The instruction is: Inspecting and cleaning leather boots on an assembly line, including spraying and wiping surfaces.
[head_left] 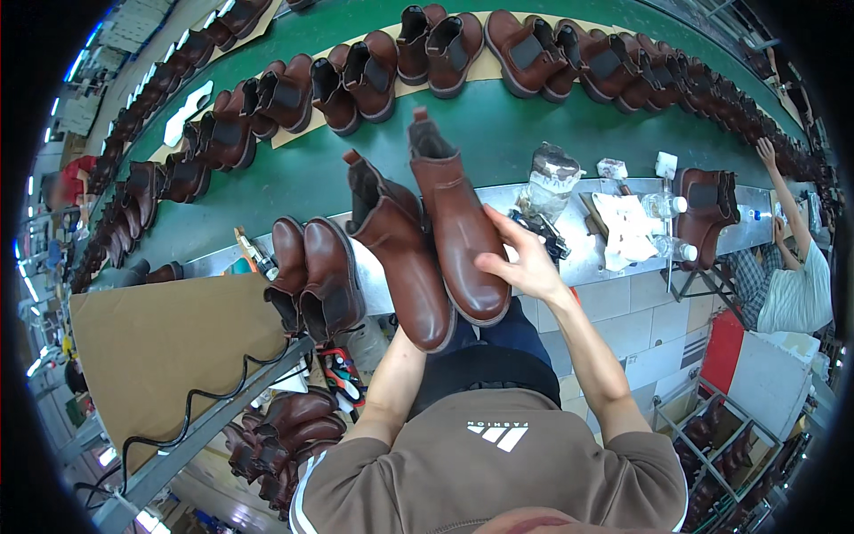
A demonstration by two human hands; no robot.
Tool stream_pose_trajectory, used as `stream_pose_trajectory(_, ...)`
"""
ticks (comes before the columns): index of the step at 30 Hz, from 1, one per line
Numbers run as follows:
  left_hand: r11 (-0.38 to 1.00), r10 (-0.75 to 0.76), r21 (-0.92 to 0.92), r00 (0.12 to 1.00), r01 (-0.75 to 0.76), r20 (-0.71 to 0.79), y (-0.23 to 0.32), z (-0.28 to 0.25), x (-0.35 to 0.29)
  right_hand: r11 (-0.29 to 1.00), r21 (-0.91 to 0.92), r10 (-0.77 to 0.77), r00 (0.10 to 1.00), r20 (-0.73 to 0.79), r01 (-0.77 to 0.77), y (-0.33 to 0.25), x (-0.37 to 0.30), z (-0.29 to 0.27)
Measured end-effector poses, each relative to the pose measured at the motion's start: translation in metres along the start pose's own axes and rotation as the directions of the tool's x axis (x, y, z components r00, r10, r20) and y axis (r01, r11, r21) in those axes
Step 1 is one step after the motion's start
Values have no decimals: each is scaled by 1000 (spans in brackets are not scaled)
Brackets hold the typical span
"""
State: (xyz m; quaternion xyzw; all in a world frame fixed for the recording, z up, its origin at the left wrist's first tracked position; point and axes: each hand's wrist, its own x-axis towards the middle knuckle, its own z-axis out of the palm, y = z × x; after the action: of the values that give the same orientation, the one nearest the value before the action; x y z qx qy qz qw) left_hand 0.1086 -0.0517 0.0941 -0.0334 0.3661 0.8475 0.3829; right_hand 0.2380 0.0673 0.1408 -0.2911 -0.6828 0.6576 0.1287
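Two brown ankle boots, the left-hand boot (405, 271) and the right-hand boot (464, 236), are raised at the near edge of the green belt (498, 133), toes toward the wearer. The right hand (527, 262) pinches the right-hand boot, thumb over the forefoot and fingers at its outer side; the left hand is hidden behind the boots (only its forearm shows), so its grip cannot be told. On the metal ledge (583, 254) along the belt's near side, another pair (331, 258) stands to the left, and more boots (703, 214) stand well to the right. A long row of boots (369, 76) lines the belt. The raised boots look fully assembled, uppers joined to soles; whether any work on them is left cannot be told.
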Motion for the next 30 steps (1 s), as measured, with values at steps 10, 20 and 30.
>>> stream_pose_trajectory(10, 987, 158, -8, 986, -159, -59, 12, -10, 8, 969, -58, 211, 928, -308, -240, 151, -60, -76)
stream_pose_trajectory(20, 993, 110, 52, 994, -110, 0, 7, -7, 19, 967, 250, 121, 944, -307, -42, 28, -41, -15)
stream_pose_trajectory(30, 997, 28, 72, 997, -34, 78, 0, 4, 33, 992, -16, -124, 929, -347, 126, -66, -7, 8)
